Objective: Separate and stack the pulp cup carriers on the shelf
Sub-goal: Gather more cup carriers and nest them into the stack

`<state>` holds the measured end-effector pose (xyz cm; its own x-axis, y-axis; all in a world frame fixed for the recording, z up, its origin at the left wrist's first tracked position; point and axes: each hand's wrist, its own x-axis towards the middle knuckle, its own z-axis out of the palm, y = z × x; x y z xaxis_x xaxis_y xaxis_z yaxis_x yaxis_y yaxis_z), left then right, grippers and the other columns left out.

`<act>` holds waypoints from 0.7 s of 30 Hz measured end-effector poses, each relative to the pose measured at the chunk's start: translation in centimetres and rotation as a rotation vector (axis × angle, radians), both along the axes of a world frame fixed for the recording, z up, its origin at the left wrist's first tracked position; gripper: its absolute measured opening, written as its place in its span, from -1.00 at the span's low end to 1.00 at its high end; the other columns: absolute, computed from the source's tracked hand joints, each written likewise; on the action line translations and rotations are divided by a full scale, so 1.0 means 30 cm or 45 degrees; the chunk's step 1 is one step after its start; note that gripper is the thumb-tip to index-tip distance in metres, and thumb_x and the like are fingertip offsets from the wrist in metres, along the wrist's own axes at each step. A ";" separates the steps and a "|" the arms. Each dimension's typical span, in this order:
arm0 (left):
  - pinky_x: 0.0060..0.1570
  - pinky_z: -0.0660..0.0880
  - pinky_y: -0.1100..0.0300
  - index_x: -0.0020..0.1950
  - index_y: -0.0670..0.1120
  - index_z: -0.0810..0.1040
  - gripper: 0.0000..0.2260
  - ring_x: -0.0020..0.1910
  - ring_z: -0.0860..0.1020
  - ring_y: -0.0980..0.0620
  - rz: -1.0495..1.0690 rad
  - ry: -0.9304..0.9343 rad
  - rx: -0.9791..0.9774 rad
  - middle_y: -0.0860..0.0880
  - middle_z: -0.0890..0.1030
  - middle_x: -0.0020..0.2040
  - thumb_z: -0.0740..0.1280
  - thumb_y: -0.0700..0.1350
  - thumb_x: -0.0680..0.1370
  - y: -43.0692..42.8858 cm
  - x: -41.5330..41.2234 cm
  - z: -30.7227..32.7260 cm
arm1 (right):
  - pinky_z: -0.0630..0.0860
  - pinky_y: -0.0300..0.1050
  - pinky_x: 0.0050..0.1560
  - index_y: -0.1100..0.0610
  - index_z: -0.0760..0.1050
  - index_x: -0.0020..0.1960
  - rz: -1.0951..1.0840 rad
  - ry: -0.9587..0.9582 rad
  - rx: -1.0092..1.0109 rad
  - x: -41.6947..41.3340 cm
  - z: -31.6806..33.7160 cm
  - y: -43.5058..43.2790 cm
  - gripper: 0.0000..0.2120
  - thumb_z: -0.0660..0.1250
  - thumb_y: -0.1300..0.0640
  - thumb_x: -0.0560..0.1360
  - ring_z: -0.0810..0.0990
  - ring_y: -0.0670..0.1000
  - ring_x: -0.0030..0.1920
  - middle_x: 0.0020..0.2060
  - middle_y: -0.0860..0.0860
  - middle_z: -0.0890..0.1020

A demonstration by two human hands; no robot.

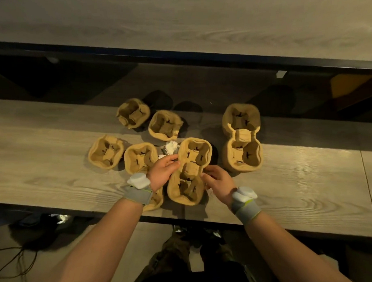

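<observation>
Carriers [189, 170] unprinted; left hand [163, 170], right hand [219, 182] gripping one.

Head camera looks steeply down, close above the shelf [55, 172].

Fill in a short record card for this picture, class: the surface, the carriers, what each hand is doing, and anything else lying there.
surface: wooden shelf
joined carrier in hands: double carrier, near the front edge
left hand: fingers on its left side
right hand: fingers on its right side
second joined carrier: untouched double carrier, to the right
single carriers: four clearly seen on the left, e.g., lying apart
other item: white crumpled object among the carriers
stack: none visible yet
</observation>
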<state>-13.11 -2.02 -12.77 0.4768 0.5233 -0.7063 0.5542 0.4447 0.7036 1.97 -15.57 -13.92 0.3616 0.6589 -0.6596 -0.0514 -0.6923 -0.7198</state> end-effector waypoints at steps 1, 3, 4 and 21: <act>0.30 0.42 0.05 0.50 -0.19 0.30 -0.57 0.31 0.49 -0.12 -0.001 -0.021 0.014 -0.22 0.51 0.34 0.23 -0.18 0.64 0.001 0.001 0.007 | 0.57 -0.08 -0.22 0.21 0.51 0.23 0.013 -0.035 0.028 0.002 0.007 0.002 -0.71 0.35 0.09 0.57 0.61 0.02 -0.16 0.02 0.08 0.66; 0.35 0.40 0.01 0.50 -0.19 0.29 -0.57 0.31 0.49 -0.12 -0.018 -0.055 0.038 -0.22 0.51 0.33 0.24 -0.21 0.63 0.007 -0.002 0.027 | 0.58 -0.02 -0.23 0.19 0.56 0.12 0.056 -0.091 0.111 0.009 0.032 0.010 -0.82 0.35 0.12 0.57 0.61 0.00 -0.25 -0.11 0.08 0.68; 0.30 0.44 0.06 0.49 -0.17 0.32 -0.57 0.30 0.50 -0.10 -0.030 -0.072 0.059 -0.20 0.53 0.31 0.25 -0.20 0.62 0.012 -0.004 0.044 | 0.56 -0.08 -0.28 0.16 0.59 0.04 0.072 -0.111 0.156 0.015 0.049 0.014 -0.87 0.35 0.13 0.57 0.60 -0.03 -0.30 -0.19 0.05 0.68; 0.27 0.38 -0.02 0.29 0.19 0.48 -0.64 0.21 0.58 0.08 -0.069 -0.534 -0.081 0.11 0.69 0.11 0.31 0.03 0.48 0.031 0.410 0.359 | 0.61 -0.01 -0.13 0.07 0.62 -0.02 -0.253 -0.278 0.461 0.455 0.377 -0.018 -0.86 0.28 0.12 0.60 0.65 0.01 -0.13 -0.14 0.04 0.68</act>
